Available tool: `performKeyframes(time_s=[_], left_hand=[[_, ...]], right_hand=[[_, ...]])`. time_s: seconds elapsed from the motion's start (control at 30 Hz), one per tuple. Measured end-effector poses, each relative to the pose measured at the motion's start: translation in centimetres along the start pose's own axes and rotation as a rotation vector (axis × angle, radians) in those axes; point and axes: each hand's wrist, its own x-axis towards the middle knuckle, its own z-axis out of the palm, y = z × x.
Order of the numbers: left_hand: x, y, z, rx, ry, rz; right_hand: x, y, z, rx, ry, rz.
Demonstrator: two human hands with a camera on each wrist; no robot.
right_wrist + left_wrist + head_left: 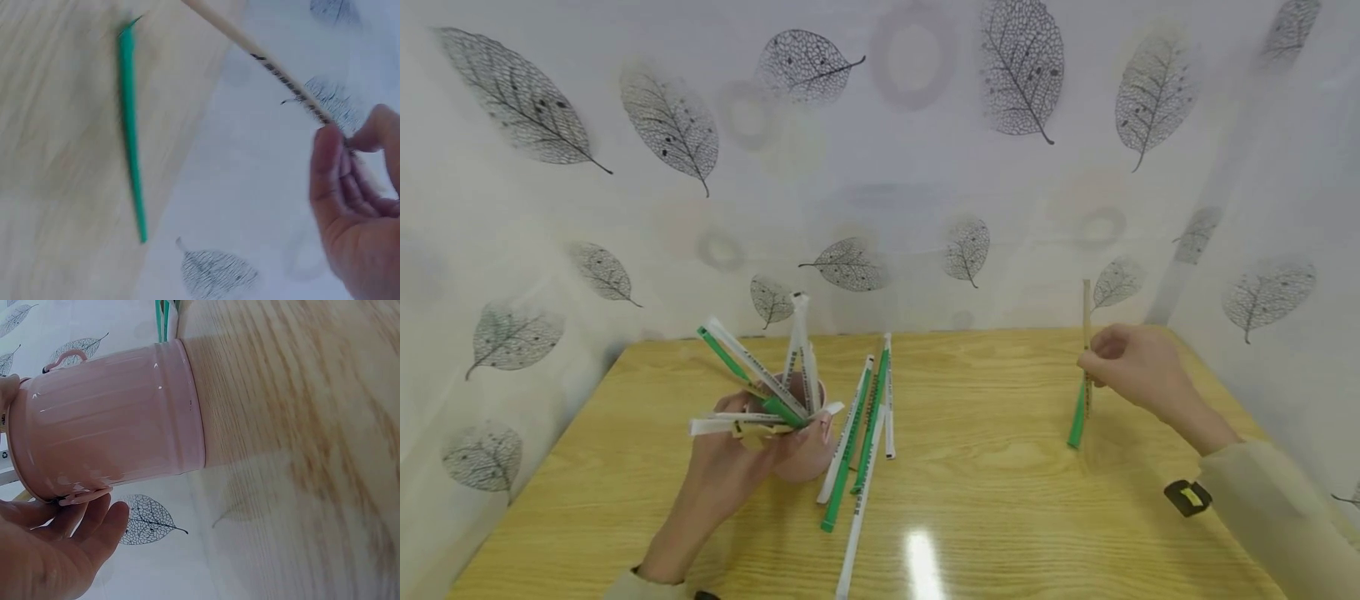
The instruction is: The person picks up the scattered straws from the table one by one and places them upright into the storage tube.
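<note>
My left hand (730, 471) grips the rim of a small pink bucket (801, 458) that stands on the table. Its ribbed side and small side handles show in the left wrist view, where the fingers of my left hand (62, 550) curl by one handle. Several slim wrapped straws (752, 364), white, green and tan, lean out of its top. Over on the right, my right hand (1138, 371) pinches a tan printed straw (1086, 312) between thumb and fingers, above the table. Below that hand a green straw (129, 125) lies on the wood.
A loose group of white and green straws (842, 462) lies right of the bucket on the wooden table (977, 433). A leaf-patterned white sheet (910, 192) rises behind the table and along both sides. A dark tag with a yellow mark (1189, 497) is by the right sleeve.
</note>
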Motion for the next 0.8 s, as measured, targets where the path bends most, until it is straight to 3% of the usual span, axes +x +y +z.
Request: performKeyframes(time_s=[0.1, 0.27, 0.4, 0.53, 0.67, 0.8], left_hand=[[0.0, 0.0, -0.1, 0.010, 0.003, 0.004], [0.0, -0.1, -0.1, 0.089, -0.006, 0.038], [-0.1, -0.2, -0.1, 0.088, -0.004, 0.021], [-0.1, -0.2, -0.1, 0.022, -0.014, -0.019], [-0.1, 0.0, -0.1, -0.025, -0.011, -0.046], [-0.1, 0.2, -0.1, -0.053, -0.019, -0.095]], right_hand=[[-0.2, -2.4, 0.8, 0.109, 0.121, -0.089], [-0.1, -6.3, 2.2, 0.349, 0.208, -0.238], [0.0, -10.3, 3.2, 0.521, 0.236, -0.378], [0.7, -13.1, 5.1, 0.647, 0.252, -0.482], [2.2, -15.0, 7.5, 0.743, 0.263, -0.571], [3.1, -17.1, 8.9, 0.770, 0.264, -0.624]])
